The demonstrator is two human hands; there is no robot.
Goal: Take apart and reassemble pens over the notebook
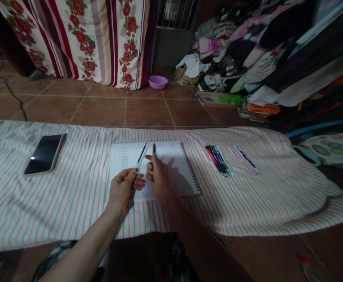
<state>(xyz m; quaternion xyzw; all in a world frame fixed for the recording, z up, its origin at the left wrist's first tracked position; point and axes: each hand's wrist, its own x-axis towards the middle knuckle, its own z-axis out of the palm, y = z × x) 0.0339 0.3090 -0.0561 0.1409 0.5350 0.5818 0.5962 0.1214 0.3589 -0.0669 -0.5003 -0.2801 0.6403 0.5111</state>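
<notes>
Landmark: notebook (175,156). Left hand (127,180) over its left half, thumb and fingers pinched shut on a pen's (142,154) near end, tip pointing away. Right hand (158,172) over its middle, fingers curled round a dark piece (154,148); pen or cap, cannot tell. Step, I judge: handling the two side by side. Next move seems to call for one pinch loosening. Bundle (218,160) lies right of notebook.
</notes>
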